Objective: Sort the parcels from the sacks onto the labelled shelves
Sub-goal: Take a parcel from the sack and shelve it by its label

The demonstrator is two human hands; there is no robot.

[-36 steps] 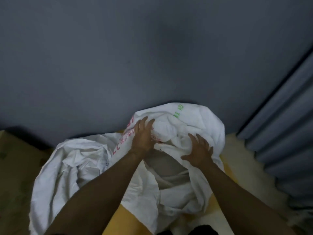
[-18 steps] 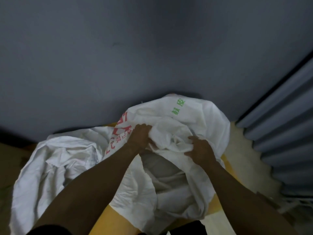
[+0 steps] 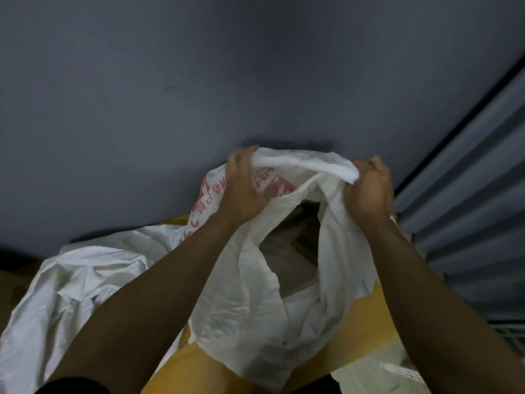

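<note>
A white woven sack [image 3: 255, 308] with red printed characters hangs in front of me, its mouth held up and pulled apart. My left hand [image 3: 244, 189] grips the left side of the sack's rim. My right hand [image 3: 369, 189] clutches the bunched right side of the rim. Through the gap between my hands I see dim brown parcels [image 3: 292, 251] inside the sack; their shapes and labels are too dark to read.
A second crumpled white sack [image 3: 71, 285] lies to the left. Yellow surface [image 3: 199, 373] shows under the sacks. A plain grey wall [image 3: 227, 81] fills the background. Grey corrugated shutter [image 3: 477, 194] stands at the right. White wrapped material [image 3: 383, 376] lies at lower right.
Both hands closed on the sack's rim and lifted it up and apart, opening its mouth. The parcels inside have come into view.
</note>
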